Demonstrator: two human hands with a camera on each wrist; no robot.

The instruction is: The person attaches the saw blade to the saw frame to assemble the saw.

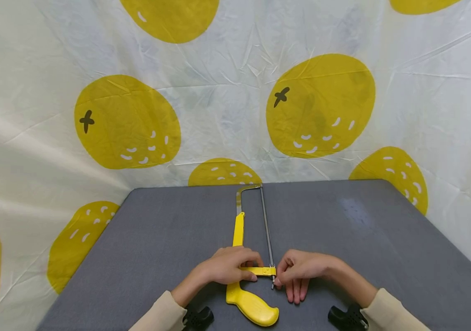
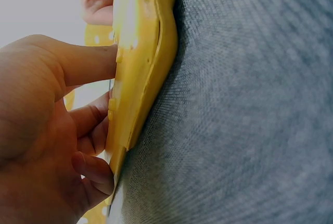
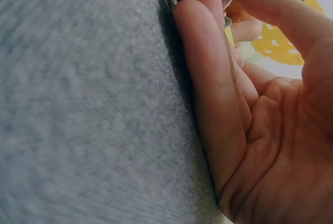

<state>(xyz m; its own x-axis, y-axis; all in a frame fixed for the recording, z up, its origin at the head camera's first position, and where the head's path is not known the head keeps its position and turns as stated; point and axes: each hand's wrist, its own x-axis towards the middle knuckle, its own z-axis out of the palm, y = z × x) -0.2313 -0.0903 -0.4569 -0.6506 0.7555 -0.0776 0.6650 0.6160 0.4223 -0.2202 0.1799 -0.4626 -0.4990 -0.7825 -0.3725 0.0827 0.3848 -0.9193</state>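
Observation:
A hacksaw (image 1: 256, 307) with a yellow grip lies on the grey table, its metal bow (image 1: 238, 201) pointing away from me. Its thin blade (image 1: 266, 220) runs along the right side. My left hand (image 1: 231, 265) holds the yellow frame around the short crossbar (image 1: 260, 271); the left wrist view shows thumb and fingers against the yellow body (image 2: 140, 62). Beyond the crossbar's end, my right hand (image 1: 303, 271) pinches the small metal tension screw (image 1: 273, 281) between thumb and index finger. Its other fingers (image 3: 213, 78) rest along the table. Fingers partly cover the screw.
The grey table (image 1: 169, 220) spreads to both sides and behind the saw. A white sheet (image 1: 218, 115) printed with yellow fruit hangs along the back and sides. Dark wrist devices (image 1: 198, 318) sit below both hands.

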